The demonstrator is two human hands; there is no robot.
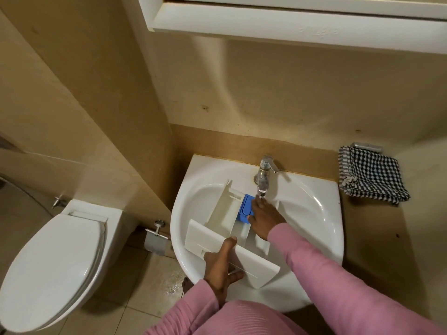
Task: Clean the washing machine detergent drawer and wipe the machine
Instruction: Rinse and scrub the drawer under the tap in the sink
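The drawer (217,213) lies 7-to-1 o'clock in the sink (314,201). The left hand (219,267) grips its near end, and the right hand (264,218) rests straight fingers (258,204) on the insert (245,209) below the tap (264,170).

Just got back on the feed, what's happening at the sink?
A person in pink sleeves has the white plastic detergent drawer lying in the white ceramic sink. The left hand grips its front panel; the right hand rests on the blue plastic insert, fingertips under the chrome tap.
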